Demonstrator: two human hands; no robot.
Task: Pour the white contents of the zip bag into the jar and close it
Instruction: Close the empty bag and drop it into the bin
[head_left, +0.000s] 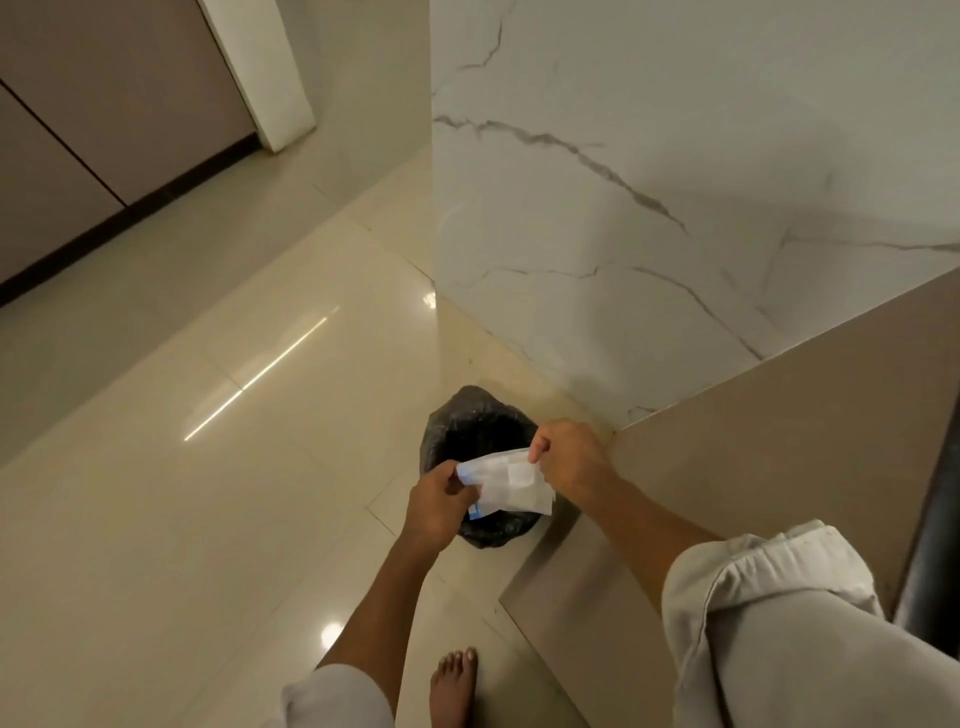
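I hold a flat, crumpled zip bag (506, 480), whitish with a blue strip at its left end, above a bin lined with a black plastic bag (480, 431) on the floor. My left hand (441, 506) grips the bag's left end. My right hand (569, 460) pinches its upper right edge. The bag looks limp, and I cannot tell whether anything is inside. No jar is in view.
The bin stands on glossy cream floor tiles against a white marble-look wall (675, 208). A beige cabinet side (753, 467) is at the right, and brown cabinet doors (104, 130) at the far left. My bare foot (454, 686) is below the bin.
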